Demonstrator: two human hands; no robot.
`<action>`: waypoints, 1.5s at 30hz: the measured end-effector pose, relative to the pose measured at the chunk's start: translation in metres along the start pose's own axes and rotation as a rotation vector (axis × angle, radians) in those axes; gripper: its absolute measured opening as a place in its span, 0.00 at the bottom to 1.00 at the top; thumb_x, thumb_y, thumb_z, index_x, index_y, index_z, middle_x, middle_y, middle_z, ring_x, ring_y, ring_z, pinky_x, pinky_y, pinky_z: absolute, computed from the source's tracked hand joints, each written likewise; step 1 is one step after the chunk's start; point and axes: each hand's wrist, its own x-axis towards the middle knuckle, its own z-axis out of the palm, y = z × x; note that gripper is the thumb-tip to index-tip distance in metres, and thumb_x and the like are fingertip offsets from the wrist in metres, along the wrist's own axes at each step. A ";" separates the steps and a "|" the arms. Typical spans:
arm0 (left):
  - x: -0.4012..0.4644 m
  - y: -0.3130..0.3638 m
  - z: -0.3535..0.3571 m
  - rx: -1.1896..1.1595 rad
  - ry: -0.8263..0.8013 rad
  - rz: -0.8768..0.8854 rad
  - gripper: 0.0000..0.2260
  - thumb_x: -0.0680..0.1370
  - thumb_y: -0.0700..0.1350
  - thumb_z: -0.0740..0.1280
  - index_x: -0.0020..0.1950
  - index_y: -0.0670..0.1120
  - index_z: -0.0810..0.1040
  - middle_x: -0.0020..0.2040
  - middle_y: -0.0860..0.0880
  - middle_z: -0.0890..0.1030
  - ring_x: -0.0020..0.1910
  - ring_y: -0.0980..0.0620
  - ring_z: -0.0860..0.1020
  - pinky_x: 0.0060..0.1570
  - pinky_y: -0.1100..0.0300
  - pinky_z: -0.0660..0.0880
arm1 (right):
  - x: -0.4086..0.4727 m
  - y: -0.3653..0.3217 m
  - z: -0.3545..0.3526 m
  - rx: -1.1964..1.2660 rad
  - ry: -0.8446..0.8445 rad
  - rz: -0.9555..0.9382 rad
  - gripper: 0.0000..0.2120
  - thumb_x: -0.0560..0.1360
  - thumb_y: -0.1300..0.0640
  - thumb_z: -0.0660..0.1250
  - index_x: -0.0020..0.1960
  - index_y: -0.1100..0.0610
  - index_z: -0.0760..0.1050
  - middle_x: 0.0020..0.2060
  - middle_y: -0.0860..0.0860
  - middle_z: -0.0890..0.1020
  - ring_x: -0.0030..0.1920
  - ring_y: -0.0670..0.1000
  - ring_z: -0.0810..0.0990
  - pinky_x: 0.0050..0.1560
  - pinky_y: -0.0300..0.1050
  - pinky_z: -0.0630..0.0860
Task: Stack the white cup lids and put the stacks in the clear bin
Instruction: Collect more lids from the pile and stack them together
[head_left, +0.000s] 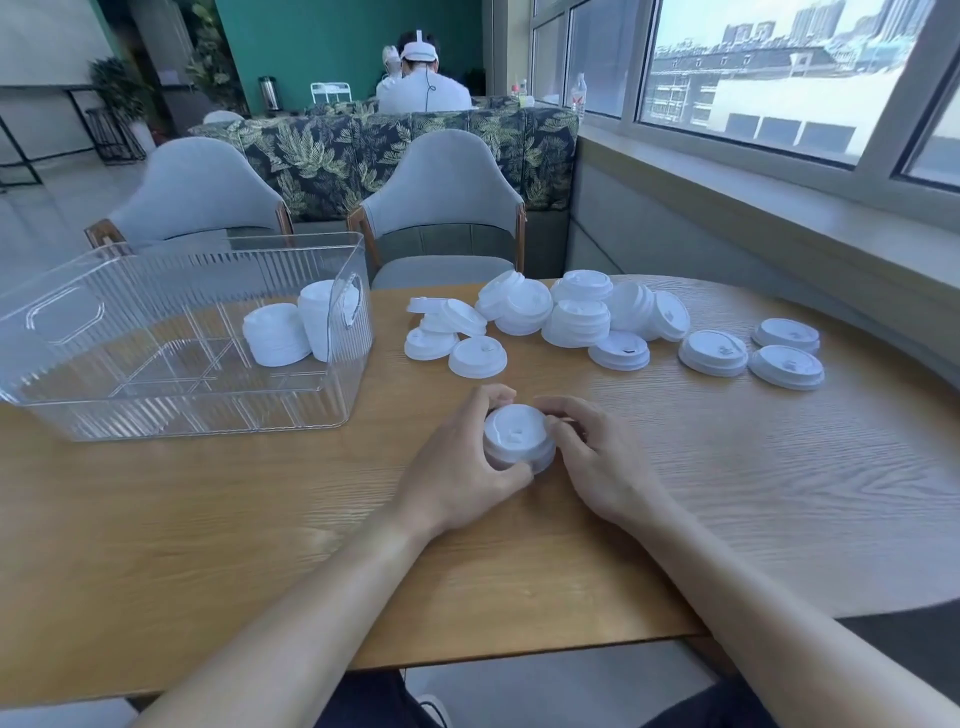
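Left hand: the left hand (462, 457) curls round the near-left side of a short stack of lids (517, 441), thumb at the front edge, fingers wrapped over the back.
Right hand: the right hand (597, 457) closes in from the other side, fingertips pinching the stack's right rim.
Stack in hand: it sits on the wooden table (208, 545) between both palms, only a few lids tall by the look of it; how many, I cannot tell.
Loose lids: a scatter of loose lids (571, 322) lies beyond the fingertips, some single, some already heaped, trailing off past the right hand.
Clear bin: the clear bin (182, 415) stands ahead and to the left of the left hand; two finished stacks (301, 327) already rest inside at its right end.
Step in hand: I'd say they're squaring up and pressing this stack together.
Next move: either reach forward for another lid to add, or lift the stack and carry it left over the bin wall; a firm two-sided grip matters, since nested lids may slide apart if tilted.
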 end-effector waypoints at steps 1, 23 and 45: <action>0.000 -0.001 0.000 0.012 -0.007 -0.004 0.31 0.67 0.55 0.73 0.69 0.59 0.68 0.66 0.64 0.74 0.66 0.65 0.73 0.65 0.61 0.73 | 0.000 0.000 0.001 -0.020 0.005 -0.010 0.13 0.80 0.54 0.61 0.60 0.46 0.81 0.54 0.38 0.83 0.57 0.42 0.78 0.60 0.43 0.73; 0.003 -0.015 0.000 0.159 -0.135 -0.054 0.31 0.75 0.61 0.71 0.75 0.60 0.62 0.62 0.61 0.76 0.67 0.56 0.70 0.68 0.51 0.71 | 0.000 0.002 0.004 -0.247 -0.017 -0.069 0.16 0.81 0.56 0.61 0.65 0.54 0.80 0.60 0.45 0.82 0.64 0.45 0.73 0.61 0.33 0.64; -0.042 -0.025 -0.046 -0.032 0.357 -0.044 0.36 0.69 0.61 0.79 0.74 0.55 0.70 0.68 0.64 0.74 0.66 0.62 0.73 0.67 0.60 0.71 | -0.026 -0.021 0.015 -0.387 -0.002 -0.126 0.16 0.83 0.48 0.58 0.66 0.52 0.75 0.61 0.44 0.79 0.65 0.45 0.73 0.63 0.42 0.70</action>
